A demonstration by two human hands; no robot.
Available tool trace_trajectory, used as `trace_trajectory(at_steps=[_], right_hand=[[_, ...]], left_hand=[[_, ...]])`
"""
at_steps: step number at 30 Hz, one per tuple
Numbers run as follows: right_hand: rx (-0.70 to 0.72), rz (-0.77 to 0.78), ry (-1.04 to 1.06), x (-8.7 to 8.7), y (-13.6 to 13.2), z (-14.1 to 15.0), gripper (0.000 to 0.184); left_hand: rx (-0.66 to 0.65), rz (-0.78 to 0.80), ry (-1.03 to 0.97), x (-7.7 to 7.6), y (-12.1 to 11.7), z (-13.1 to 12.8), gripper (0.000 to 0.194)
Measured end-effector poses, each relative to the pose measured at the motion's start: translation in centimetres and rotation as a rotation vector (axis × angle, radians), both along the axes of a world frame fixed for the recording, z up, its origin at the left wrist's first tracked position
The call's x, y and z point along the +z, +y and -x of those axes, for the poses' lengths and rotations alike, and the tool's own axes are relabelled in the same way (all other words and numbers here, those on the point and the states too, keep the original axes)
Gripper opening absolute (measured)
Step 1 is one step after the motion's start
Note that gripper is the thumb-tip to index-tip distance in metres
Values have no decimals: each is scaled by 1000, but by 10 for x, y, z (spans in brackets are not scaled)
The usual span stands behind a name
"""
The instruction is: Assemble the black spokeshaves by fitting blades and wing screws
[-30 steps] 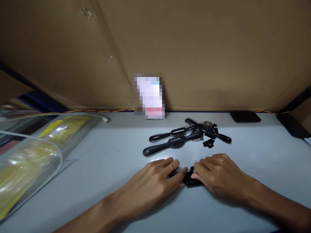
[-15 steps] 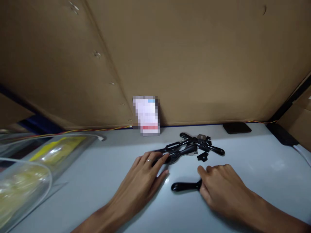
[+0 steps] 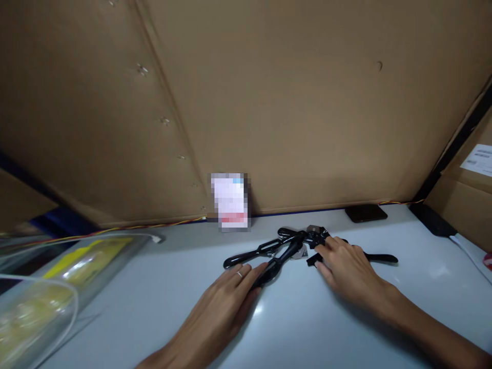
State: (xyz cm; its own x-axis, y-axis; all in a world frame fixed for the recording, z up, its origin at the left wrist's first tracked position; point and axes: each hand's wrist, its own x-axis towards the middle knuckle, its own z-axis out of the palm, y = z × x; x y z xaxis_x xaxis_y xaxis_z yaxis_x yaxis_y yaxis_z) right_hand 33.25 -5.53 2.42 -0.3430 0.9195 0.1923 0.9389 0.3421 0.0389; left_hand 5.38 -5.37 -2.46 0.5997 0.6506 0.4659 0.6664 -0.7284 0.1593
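My left hand [image 3: 226, 297] is closed round the near end of a black metal spokeshave [image 3: 274, 266], thumb beneath and fingers on top. The far handle of that spokeshave rests over another black spokeshave [image 3: 242, 258] lying on the table. My right hand [image 3: 346, 269] is curled down over the right side of the pile. Out past its right side sticks a black spokeshave handle [image 3: 380, 258]; the fingers hide the middle of this tool. Beside the right thumb is a small black plate [image 3: 313, 260]. Thin metal blades [image 3: 315, 229] lie among the tools.
A phone-like screen [image 3: 229, 202], blurred out, leans on the cardboard wall [image 3: 307, 128]. Along the back edge are a dark flat phone-like object [image 3: 366, 213] and a black device [image 3: 432, 220] with a white cable. Yellow items in clear plastic packaging [image 3: 88, 261] lie at left.
My right hand has moved up from the table's front to the pile, and the handle that pointed left of it no longer shows there. My left hand has swung its spokeshave's near end towards me.
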Motion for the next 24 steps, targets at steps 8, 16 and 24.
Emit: trace_trajectory(at_steps=[8, 16, 24], right_hand=[[59, 51, 25, -5, 2, -10, 19], [61, 136, 25, 5, 4, -25, 13], [210, 188, 90, -1, -4, -2, 16]], left_hand=[[-172, 46, 50, 8, -15, -5, 40], [-260, 59, 82, 10, -21, -6, 38], [-328, 96, 108, 18, -35, -14, 33]])
